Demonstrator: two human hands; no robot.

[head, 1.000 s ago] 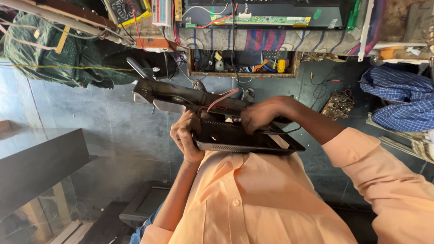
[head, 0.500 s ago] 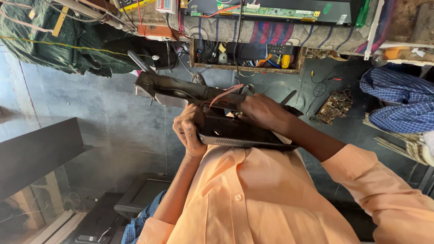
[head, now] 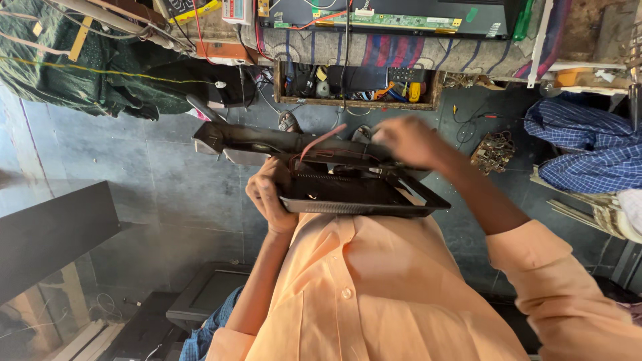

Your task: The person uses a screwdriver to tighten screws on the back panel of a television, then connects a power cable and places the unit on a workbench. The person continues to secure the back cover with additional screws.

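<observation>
My left hand (head: 269,195) grips the left edge of a flat black device shell (head: 361,198), which lies level in front of my orange shirt. A long black bar-shaped part (head: 267,140) sits along the shell's far side. Thin red wires (head: 319,142) arch over the bar and the shell. My right hand (head: 409,142) is blurred. It hovers over the far right edge of the shell, fingers curled near the wires. Whether it grips anything is hidden by the blur.
Beyond my hands a workbench holds a green circuit board (head: 374,17), with a wooden tray of tools (head: 354,83) below it. Blue checked cloth (head: 588,144) lies right, green fabric (head: 80,80) left. A dark panel (head: 53,234) leans left. A small screen (head: 207,294) rests on the floor.
My right hand has shifted to the right and further from my body, over the shell's far edge, and is now blurred. The shell has lowered slightly. My left hand keeps its grip.
</observation>
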